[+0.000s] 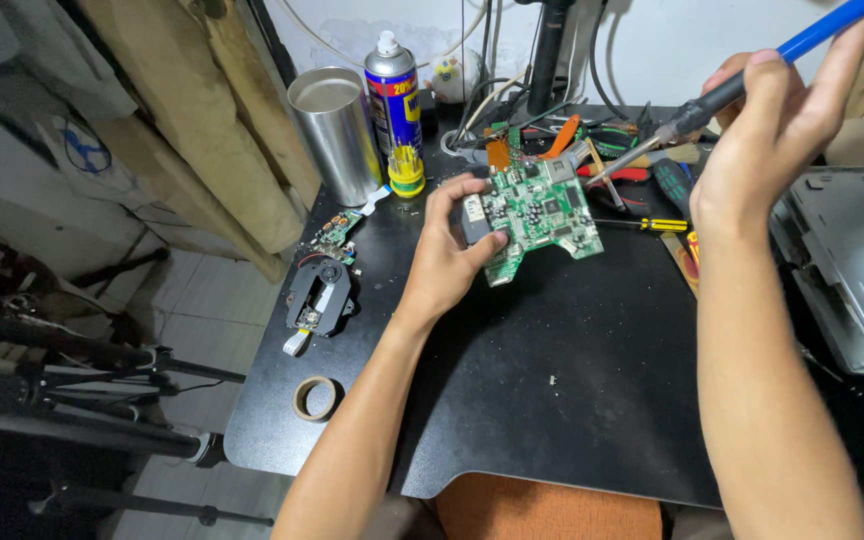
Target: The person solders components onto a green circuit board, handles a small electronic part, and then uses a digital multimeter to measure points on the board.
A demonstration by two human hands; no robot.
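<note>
My left hand (449,255) grips a green circuit board (540,212) by its left edge and holds it tilted just above the black table (552,400). My right hand (767,130) is raised at the upper right and holds a soldering iron with a blue handle (820,32). Its metal tip (624,162) points down-left, close to the board's upper right corner but apart from it.
A spray can (394,105) and a steel tumbler (335,130) stand at the back left. A disc drive pickup assembly (319,295) and a tape roll (314,397) lie at the left edge. Screwdrivers and pliers (642,190) lie behind the board. A grey metal chassis (847,270) sits right.
</note>
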